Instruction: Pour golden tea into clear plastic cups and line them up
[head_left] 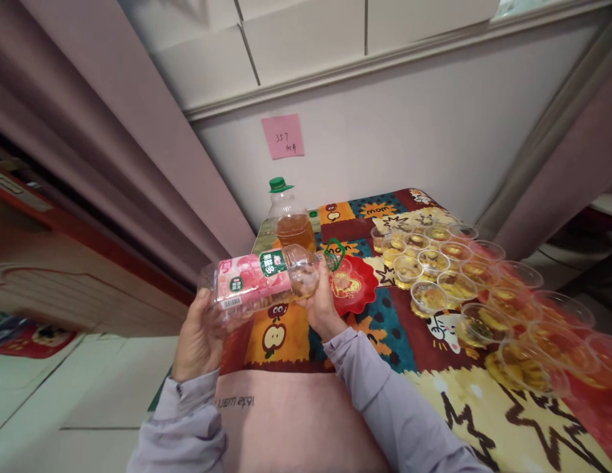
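A clear plastic juice bottle (254, 279) with a pink label lies tilted nearly level in both hands, its neck toward the right. My left hand (200, 335) grips it round the base. Around the neck, my right hand (323, 299) is closed. Some yellowish drink sits in the bottle near its shoulder, and a green ring hangs at the mouth. Just under the mouth a clear cup (343, 272) stands on a red scalloped plate (362, 299). Whether drink flows into it I cannot make out.
Behind stands a big jug (293, 226) of amber drink with a green cap. Several clear cups (431, 299) of yellow drink crowd the right side of the patterned tablecloth (286, 335). A pink note (282, 136) is on the wall; a curtain (152, 131) hangs left.
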Motion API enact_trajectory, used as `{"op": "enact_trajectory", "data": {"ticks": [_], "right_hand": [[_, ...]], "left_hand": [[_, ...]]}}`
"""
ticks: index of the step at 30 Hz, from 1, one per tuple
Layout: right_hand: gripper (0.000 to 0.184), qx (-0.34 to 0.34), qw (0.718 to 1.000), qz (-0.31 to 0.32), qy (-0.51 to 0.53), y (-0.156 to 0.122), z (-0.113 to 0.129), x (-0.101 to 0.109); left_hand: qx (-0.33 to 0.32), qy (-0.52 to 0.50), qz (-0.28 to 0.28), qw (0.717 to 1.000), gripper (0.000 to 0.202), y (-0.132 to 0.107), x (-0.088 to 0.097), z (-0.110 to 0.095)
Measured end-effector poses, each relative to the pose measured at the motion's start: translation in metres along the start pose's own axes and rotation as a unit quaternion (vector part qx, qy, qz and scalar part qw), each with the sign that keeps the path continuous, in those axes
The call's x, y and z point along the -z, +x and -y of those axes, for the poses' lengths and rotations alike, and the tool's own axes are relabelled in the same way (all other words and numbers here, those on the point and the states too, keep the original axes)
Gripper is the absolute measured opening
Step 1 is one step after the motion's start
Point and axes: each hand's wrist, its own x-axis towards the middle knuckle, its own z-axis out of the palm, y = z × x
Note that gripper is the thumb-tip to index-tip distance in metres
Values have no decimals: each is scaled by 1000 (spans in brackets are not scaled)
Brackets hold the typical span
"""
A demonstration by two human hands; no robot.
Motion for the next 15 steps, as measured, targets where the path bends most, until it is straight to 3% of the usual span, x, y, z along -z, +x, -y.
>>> {"op": "enact_trajectory", "data": {"ticks": [10,15], "right_hand": [[60,-13,1000,-21,16,-2,4,-5],[63,-15,1000,-4,14,-1,4,-4]], "left_hand": [[24,-1,12,1000,41,2,8,-2],[20,18,5,1000,31,2,7,-4]]}}
